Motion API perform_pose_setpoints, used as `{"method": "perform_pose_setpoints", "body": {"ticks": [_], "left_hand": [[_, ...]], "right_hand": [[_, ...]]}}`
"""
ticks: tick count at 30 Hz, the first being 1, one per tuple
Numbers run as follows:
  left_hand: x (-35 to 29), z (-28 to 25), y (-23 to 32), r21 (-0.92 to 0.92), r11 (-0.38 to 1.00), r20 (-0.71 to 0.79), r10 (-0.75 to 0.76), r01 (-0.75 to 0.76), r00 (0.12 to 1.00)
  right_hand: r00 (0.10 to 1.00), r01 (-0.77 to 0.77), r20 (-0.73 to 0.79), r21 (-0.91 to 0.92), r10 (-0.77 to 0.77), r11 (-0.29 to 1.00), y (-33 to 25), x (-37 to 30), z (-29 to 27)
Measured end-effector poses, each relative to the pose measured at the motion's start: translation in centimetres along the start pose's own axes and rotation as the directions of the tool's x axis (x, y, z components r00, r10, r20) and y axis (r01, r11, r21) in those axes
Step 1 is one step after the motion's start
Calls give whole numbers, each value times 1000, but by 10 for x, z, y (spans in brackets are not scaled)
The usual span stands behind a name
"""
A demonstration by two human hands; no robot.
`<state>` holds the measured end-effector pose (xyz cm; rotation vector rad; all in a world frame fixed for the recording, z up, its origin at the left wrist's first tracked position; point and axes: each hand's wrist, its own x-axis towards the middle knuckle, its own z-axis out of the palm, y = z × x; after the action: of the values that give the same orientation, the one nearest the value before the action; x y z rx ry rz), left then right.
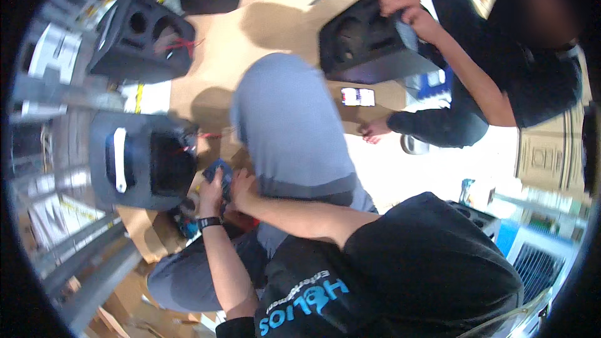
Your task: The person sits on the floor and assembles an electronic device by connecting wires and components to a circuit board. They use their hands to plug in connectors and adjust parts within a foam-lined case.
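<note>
My left hand (211, 195), with a dark band on its wrist, is closed around a small dark blue object (218, 168) whose kind I cannot make out. Close beside it, my right hand (243, 189) has its fingers curled against the same object; its fingertips are partly hidden. Just left of both hands is a black speaker cabinet (136, 196) with a white strip (119, 159) across it and a dark opening (172, 161). Red wires (210, 135) come out near that opening. My grey-trousered knee (291, 125) rises beside my right hand.
Another open speaker cabinet (119, 56) with red wires stands at the far left. At the far right, a co-worker's hands (410, 9) rest on a third cabinet (375, 66). A phone (357, 96) lies on the cardboard-covered floor (219, 37). Metal shelving (69, 97) lines the left.
</note>
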<state>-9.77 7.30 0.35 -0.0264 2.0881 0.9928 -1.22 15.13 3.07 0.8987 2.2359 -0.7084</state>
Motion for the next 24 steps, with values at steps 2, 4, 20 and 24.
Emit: {"method": "perform_pose_setpoints", "body": {"ticks": [2,4,20,24], "left_hand": [[4,5,8,150,977,13,-155,151,988],[9,4,12,309,928,-21,-212,209,977],[17,-44,-123,975,129,130,329,-181,935],[-2,-25,-116,717,592,-470,19,369,882]], "right_hand": [[996,49,77,-24,-47,999,-1,-12,-1],[988,108,114,-34,-104,994,-3,-21,-3],[757,614,371,-123,-538,779,9,-85,-35],[685,694,443,-153,-579,703,5,-96,-32]]}}
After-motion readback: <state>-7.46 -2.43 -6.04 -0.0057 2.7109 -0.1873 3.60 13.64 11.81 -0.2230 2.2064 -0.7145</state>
